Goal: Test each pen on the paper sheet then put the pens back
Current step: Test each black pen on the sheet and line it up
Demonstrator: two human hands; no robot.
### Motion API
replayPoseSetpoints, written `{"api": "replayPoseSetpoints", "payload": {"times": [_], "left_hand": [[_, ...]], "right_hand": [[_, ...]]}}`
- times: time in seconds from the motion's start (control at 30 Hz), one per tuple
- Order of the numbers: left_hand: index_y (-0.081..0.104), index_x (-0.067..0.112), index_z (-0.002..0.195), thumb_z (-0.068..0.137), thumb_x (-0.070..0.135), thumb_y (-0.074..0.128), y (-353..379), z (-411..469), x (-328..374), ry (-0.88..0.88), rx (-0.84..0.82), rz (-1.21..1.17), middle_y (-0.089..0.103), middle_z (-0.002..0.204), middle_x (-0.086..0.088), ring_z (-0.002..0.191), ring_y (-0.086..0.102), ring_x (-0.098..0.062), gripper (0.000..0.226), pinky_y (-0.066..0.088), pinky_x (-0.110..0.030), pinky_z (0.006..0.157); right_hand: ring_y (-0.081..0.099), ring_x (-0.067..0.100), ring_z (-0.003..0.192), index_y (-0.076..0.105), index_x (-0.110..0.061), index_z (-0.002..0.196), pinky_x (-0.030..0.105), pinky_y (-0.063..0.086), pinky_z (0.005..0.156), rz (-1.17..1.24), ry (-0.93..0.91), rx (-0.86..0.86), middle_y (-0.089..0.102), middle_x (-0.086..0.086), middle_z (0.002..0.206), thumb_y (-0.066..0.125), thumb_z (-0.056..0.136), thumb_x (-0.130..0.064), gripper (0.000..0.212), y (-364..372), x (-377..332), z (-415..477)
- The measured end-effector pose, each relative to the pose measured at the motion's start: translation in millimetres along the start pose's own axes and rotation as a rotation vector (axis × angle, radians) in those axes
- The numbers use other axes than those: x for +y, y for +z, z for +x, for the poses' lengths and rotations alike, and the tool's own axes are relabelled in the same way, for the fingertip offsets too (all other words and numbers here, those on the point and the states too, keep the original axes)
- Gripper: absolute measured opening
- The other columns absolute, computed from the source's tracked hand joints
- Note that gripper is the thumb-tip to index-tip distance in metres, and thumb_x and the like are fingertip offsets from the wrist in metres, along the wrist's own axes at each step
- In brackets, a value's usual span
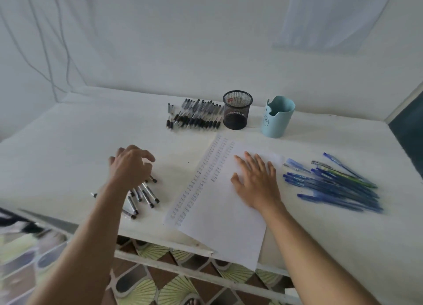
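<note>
paper sheet lies at lower centre, its near corner hanging past the front edge of the white table. rows of small test marks run down its left side. it is thin and light and would likely slide under a pen stroke, so it wants pinning.

right hand does that: flat on the sheet's upper half, fingers straight and spread, holding nothing. left hand, at centre left, hovers with loosely curled fingers over a loose cluster of black-tipped pens. no pen shows in its grasp, and whether a fingertip touches one cannot be told.

these pens look light, stiff and smooth, round enough to roll. my judgement is to pinch one at mid-barrel, or at the darker grip near the tip, between thumb and two fingers.

blue pens lie fanned at the right, just beside the sheet. farther back, at upper centre, a row of black pens lies next to a black mesh cup, with a light blue cup to its right. both cups look empty of pens, so putting back is not yet done.
</note>
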State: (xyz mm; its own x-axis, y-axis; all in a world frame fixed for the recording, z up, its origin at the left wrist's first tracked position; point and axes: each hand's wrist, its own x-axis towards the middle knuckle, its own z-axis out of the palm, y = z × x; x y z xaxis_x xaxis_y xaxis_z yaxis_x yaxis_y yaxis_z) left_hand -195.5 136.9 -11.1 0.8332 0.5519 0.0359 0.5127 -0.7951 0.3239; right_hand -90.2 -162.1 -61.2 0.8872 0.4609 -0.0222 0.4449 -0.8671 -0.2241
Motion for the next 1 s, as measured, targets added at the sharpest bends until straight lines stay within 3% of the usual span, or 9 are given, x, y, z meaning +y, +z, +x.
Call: {"api": "replayPoseSetpoints", "payload": {"times": [0.13,0.23,0.4,0.57,0.7,0.77,0.87,0.93,1.0], "left_hand": [[0.071,0.038,0.107,0.082,0.014,0.067,-9.5,-2.9,-11.8,0.02,-0.081,0.142,0.059,0.13,0.005,0.124,0.046,-0.024,0.035,0.026,-0.041,0.093],[0.072,0.04,0.103,0.083,0.018,0.066,-7.3,-2.2,-10.9,0.052,-0.076,0.162,0.065,0.124,0.01,0.121,0.051,-0.02,0.031,0.025,-0.039,0.094],[0.073,0.037,0.106,0.079,0.016,0.066,-2.9,-0.5,0.4,0.094,-0.155,0.162,0.067,0.119,0.004,0.117,0.056,-0.022,0.035,0.03,-0.036,0.099],[0.074,0.035,0.101,0.076,0.007,0.069,-0.5,0.8,-1.2,0.084,-0.195,0.079,0.066,0.103,-0.001,0.09,0.058,-0.02,0.038,0.051,-0.031,0.075],[0.075,0.032,0.1,0.081,0.003,0.06,3.8,3.5,-2.7,0.13,-0.165,0.086,0.067,0.105,0.002,0.097,0.062,-0.021,0.038,0.05,-0.031,0.075],[0.073,0.028,0.104,0.087,0.006,0.067,7.4,7.0,-5.0,0.206,-0.135,0.102,0.069,0.11,0.001,0.11,0.062,-0.024,0.028,0.047,-0.034,0.087],[0.067,0.02,0.116,0.096,0.022,0.063,12.1,9.0,0.6,0.419,0.015,-0.047,0.069,0.118,-0.003,0.121,0.058,-0.024,0.02,0.028,-0.045,0.113],[0.063,0.019,0.122,0.102,0.026,0.052,16.0,6.4,10.2,0.546,0.183,-0.198,0.07,0.111,-0.003,0.108,0.064,-0.022,0.024,0.03,-0.05,0.112],[0.06,0.022,0.126,0.106,0.03,0.04,17.5,0.1,23.6,0.592,0.279,-0.298,0.065,0.099,-0.002,0.088,0.061,-0.022,0.03,0.043,-0.049,0.093]], "right_hand": [[0.006,0.02,0.154,0.02,-0.035,0.158,0.05,0.001,0.123,-0.004,0.0,0.004,0.011,-0.005,0.168,0.025,0.095,-0.051,0.065,1.9,1.2,0.7],[0.007,0.02,0.154,0.02,-0.036,0.157,0.05,0.002,0.123,-0.005,0.008,0.003,0.012,-0.006,0.167,0.02,0.09,-0.053,0.069,2.8,0.6,1.4],[0.009,0.02,0.154,0.023,-0.035,0.157,0.05,0.003,0.123,-0.001,0.009,0.019,0.014,-0.005,0.167,0.019,0.088,-0.052,0.071,2.6,-0.5,0.0],[0.006,0.019,0.154,0.022,-0.035,0.157,0.049,0.001,0.123,-0.001,0.014,0.004,0.012,-0.006,0.167,0.017,0.087,-0.053,0.072,2.1,0.3,0.2],[0.007,0.019,0.154,0.022,-0.035,0.157,0.049,0.002,0.123,-0.006,0.01,0.012,0.012,-0.005,0.167,0.017,0.088,-0.053,0.072,2.1,0.1,0.2],[0.007,0.019,0.154,0.022,-0.035,0.157,0.048,0.002,0.123,-0.005,0.01,0.006,0.012,-0.005,0.167,0.016,0.087,-0.053,0.072,1.9,-0.1,0.7],[0.006,0.019,0.154,0.02,-0.035,0.157,0.048,0.002,0.123,-0.018,0.005,0.002,0.01,-0.005,0.168,0.012,0.086,-0.055,0.075,1.0,-0.3,0.7],[0.006,0.019,0.154,0.021,-0.034,0.157,0.049,0.002,0.123,-0.017,0.004,0.0,0.011,-0.005,0.168,0.014,0.087,-0.054,0.074,0.9,-0.2,0.7],[0.006,0.019,0.154,0.021,-0.034,0.157,0.049,0.001,0.123,-0.009,0.002,0.001,0.01,-0.005,0.168,0.015,0.088,-0.054,0.073,0.9,-0.3,0.6]]}}
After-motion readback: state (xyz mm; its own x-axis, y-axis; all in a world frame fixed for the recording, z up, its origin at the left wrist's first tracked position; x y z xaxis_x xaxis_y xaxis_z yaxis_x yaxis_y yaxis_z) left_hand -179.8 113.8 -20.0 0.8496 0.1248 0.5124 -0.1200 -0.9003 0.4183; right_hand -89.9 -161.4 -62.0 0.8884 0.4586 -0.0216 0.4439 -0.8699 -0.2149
